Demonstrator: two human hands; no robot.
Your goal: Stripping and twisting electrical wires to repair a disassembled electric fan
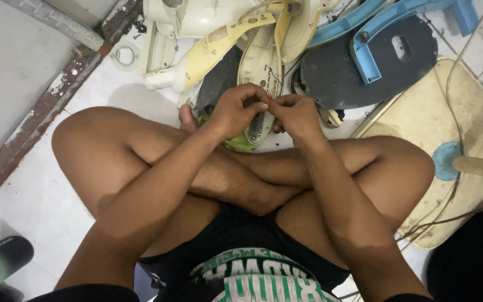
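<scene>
Pinching together fingertip to fingertip, left hand [236, 109] and right hand [296, 114], directly above cream plastic housing [258, 67].

A dark round base plate [364, 67] is seen on the tiled floor [34, 196] near its far edge, overlapped by blue plastic arms [375, 39]. A yellowed square base [470, 128] is laid at the right edge, and a small white ring [124, 56] far left.

Left hand [236, 110] and right hand [296, 114] meet, fingers [264, 105] pinched together over cream plastic housing [261, 61]; legs crossed.
</scene>
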